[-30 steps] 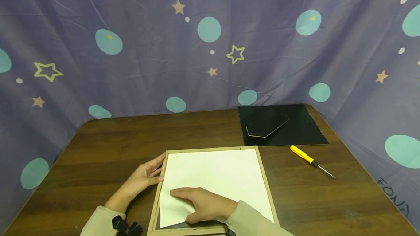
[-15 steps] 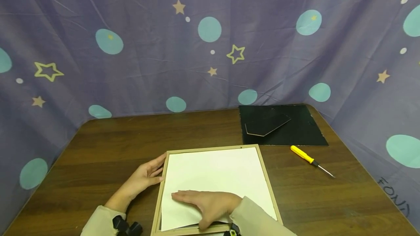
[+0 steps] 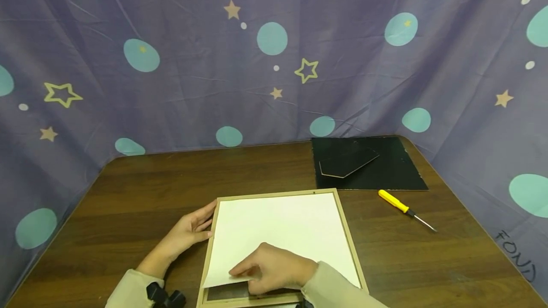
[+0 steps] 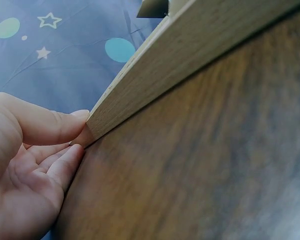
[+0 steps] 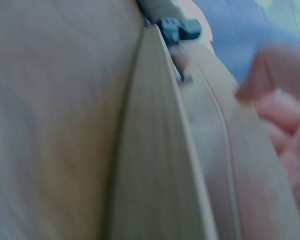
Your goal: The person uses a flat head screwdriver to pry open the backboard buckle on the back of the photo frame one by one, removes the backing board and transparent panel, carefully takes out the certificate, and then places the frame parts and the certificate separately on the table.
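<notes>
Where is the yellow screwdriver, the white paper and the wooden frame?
screwdriver [image 3: 394, 202], head view, on its yellow handle
paper [image 3: 291, 227], head view, on the middle of the white sheet
frame [image 3: 274, 195], head view, on its far wooden edge

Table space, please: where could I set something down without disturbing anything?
The table is bare left of and beyond the frame, up to the curtain. It is crowded around the black board and screwdriver.

Handwritten dark lettering on the purple star-and-dot backdrop cloth [image 3: 515, 253], lower right, beside the surface edge, reads roughly "FOND"; last characters uncertain; no other legible text
</notes>
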`<state>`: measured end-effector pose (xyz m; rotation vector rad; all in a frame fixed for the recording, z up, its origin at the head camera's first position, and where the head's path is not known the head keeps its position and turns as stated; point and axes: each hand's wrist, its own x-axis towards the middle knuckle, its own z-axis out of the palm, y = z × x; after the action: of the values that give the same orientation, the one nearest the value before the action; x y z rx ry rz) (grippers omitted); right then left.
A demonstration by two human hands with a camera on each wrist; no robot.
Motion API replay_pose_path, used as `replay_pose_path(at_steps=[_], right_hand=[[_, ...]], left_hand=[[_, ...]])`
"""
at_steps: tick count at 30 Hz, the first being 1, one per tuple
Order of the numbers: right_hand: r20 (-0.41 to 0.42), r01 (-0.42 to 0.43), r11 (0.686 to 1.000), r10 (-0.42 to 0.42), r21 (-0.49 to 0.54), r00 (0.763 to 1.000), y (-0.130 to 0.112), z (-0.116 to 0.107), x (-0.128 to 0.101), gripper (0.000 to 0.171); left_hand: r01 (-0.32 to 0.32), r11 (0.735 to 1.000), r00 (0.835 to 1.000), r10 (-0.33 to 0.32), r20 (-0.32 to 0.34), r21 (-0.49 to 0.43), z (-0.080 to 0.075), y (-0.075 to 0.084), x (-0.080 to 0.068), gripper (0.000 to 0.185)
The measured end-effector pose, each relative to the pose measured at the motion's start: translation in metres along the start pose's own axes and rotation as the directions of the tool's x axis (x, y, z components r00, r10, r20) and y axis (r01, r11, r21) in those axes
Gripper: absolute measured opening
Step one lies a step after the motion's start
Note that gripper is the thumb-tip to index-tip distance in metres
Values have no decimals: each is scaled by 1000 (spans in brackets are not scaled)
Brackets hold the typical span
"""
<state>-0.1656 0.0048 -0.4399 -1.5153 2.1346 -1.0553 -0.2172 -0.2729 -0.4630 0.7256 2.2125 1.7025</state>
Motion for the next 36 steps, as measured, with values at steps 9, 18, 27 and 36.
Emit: replay_pose_path(at_steps=[9,18,27,36], right_hand=[[-309,-142,985,107,-93,945,-18,8,4,15],[-519,-143,968,232,206,823,-13,2,-3,12],[-642,-52,930,292,365,709,-12,-13,-14,16],[-726,62,902,300,426,619,-19,-25,-18,17]], left_hand=[[1,1000,1000,-1,-10,-5,1,0,-1,75],[23,1000,1000,-23,-9,0,1,2,0,75],[19,1000,1000,-19,-10,-14,1,2,0,77],[42,999,998,-42,-47,-10,3,6,-1,77]])
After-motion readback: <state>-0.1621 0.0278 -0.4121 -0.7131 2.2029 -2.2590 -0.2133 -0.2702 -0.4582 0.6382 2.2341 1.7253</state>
